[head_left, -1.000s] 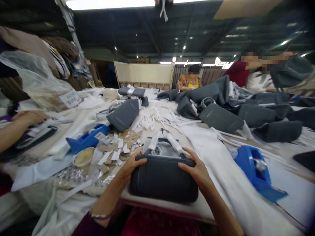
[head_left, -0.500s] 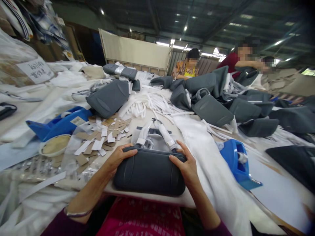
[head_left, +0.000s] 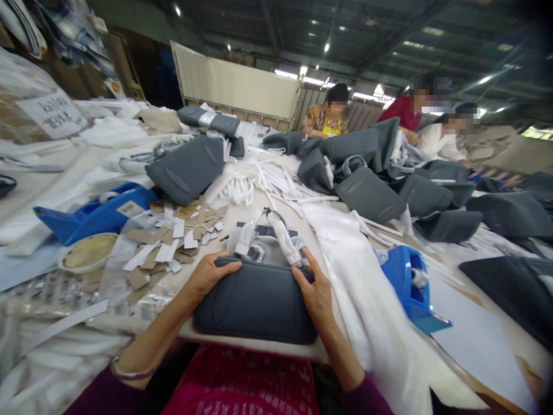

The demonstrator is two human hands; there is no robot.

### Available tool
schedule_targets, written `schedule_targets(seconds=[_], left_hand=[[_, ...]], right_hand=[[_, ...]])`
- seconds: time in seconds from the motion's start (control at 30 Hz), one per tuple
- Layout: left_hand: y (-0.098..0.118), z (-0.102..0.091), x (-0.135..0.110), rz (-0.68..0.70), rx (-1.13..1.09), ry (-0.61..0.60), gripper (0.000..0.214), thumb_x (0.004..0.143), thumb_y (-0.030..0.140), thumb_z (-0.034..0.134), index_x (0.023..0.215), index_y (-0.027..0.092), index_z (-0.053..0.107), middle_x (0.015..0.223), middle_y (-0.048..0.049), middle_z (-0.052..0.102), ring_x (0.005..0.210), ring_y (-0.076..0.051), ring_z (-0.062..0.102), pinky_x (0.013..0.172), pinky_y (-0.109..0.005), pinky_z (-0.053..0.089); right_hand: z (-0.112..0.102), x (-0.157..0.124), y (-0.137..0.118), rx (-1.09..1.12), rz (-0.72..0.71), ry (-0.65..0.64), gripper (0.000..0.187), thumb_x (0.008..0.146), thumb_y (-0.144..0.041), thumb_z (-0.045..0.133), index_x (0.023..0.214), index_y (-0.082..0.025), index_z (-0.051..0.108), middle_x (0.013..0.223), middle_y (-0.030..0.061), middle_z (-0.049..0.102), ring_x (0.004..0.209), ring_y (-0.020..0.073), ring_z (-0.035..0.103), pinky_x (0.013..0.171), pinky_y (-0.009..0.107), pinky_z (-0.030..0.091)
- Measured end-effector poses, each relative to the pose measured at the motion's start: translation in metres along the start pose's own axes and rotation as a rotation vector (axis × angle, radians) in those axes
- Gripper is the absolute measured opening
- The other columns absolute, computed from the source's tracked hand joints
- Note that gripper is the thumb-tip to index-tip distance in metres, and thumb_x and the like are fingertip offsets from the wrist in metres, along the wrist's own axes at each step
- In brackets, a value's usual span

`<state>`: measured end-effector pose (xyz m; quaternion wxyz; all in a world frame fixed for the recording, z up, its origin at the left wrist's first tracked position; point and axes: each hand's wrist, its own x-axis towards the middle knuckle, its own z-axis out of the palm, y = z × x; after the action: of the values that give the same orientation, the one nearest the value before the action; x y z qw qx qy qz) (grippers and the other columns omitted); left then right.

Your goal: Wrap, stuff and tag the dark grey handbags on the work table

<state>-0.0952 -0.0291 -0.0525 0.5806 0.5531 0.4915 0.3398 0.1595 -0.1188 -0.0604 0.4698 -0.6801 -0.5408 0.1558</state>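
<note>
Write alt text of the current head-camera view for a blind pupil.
A person's left hand and right hand hold a dark grey bag by its top edge. Blue tape dispensers sit on either side, and similar dark bags lie piled beyond.

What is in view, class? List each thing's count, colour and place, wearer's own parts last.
held bag: one, dark grey, near table edge
wrapped handle: one, whitish, behind held bag's top
other bags: several, dark grey, across the table
tape dispensers: two, blue, left and right
round dish: one, pale, beside left dispenser
card scraps: many, white and brown, centre left
strips: many, white, mid-table
sheeting: count unclear, white, right of held bag
labelled sack: one, clear, far left
people: three, patterned, red and white tops, far side
bracelet: one, silvery, left wrist
left hand: one, bare, held bag's top left
right hand: one, bare, held bag's top right
</note>
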Motion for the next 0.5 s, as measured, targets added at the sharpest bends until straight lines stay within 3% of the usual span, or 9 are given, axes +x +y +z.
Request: schedule_targets(seconds=[0.13, 0.17, 0.27, 0.33, 0.43, 0.5], left_hand=[[0.002, 0.001, 0.001, 0.033, 0.049, 0.003, 0.042, 0.063, 0.047, 0.077, 0.087, 0.014, 0.07, 0.074, -0.0035, 0.07, 0.068, -0.021, 0.064, 0.062, -0.027, 0.049], [0.002, 0.0, 0.002, 0.051, 0.058, -0.017, 0.04, 0.065, 0.048, 0.076, 0.086, 0.014, 0.07, 0.074, -0.0032, 0.07, 0.069, -0.021, 0.064, 0.063, -0.028, 0.049], [0.003, -0.005, 0.004, 0.14, 0.166, -0.06, 0.039, 0.068, 0.051, 0.071, 0.082, 0.015, 0.068, 0.076, -0.0025, 0.068, 0.072, -0.02, 0.062, 0.067, -0.028, 0.047], [0.008, -0.006, 0.005, 0.198, 0.368, 0.015, 0.04, 0.069, 0.054, 0.069, 0.077, 0.015, 0.064, 0.074, -0.0021, 0.065, 0.073, -0.021, 0.06, 0.067, -0.029, 0.044], [0.021, 0.003, 0.005, 0.254, 0.675, 0.225, 0.045, 0.071, 0.057, 0.066, 0.089, 0.016, 0.059, 0.079, -0.0037, 0.064, 0.075, -0.022, 0.06, 0.066, -0.029, 0.041], [0.031, 0.016, 0.008, 0.266, 0.823, 0.295, 0.047, 0.076, 0.054, 0.063, 0.101, 0.016, 0.055, 0.086, -0.0072, 0.066, 0.079, -0.024, 0.062, 0.067, -0.03, 0.041]], right_hand=[[0.011, -0.009, -0.017, -0.401, -0.233, 0.172, 0.046, 0.092, -0.023, 0.049, 0.138, -0.028, 0.05, 0.135, 0.0147, 0.047, 0.128, 0.0351, 0.036, 0.105, 0.058, 0.026], [0.017, -0.011, -0.025, -0.45, -0.339, 0.136, 0.047, 0.093, -0.017, 0.045, 0.138, -0.027, 0.05, 0.138, 0.0151, 0.044, 0.129, 0.0342, 0.035, 0.106, 0.057, 0.026], [0.035, -0.011, -0.046, -0.443, -0.649, -0.168, 0.045, 0.093, -0.012, 0.041, 0.135, -0.024, 0.052, 0.126, 0.0135, 0.053, 0.116, 0.0275, 0.045, 0.099, 0.045, 0.038], [0.046, -0.008, -0.054, -0.401, -0.693, -0.262, 0.037, 0.094, -0.018, 0.045, 0.128, -0.023, 0.057, 0.112, 0.0118, 0.058, 0.104, 0.0254, 0.05, 0.091, 0.04, 0.043], [0.053, -0.007, -0.056, -0.357, -0.648, -0.224, 0.032, 0.094, -0.023, 0.048, 0.122, -0.023, 0.062, 0.107, 0.0115, 0.058, 0.101, 0.0249, 0.05, 0.088, 0.039, 0.044], [0.053, -0.008, -0.053, -0.338, -0.651, -0.209, 0.031, 0.094, -0.023, 0.048, 0.121, -0.023, 0.063, 0.106, 0.0116, 0.057, 0.1, 0.0244, 0.05, 0.087, 0.039, 0.045]])
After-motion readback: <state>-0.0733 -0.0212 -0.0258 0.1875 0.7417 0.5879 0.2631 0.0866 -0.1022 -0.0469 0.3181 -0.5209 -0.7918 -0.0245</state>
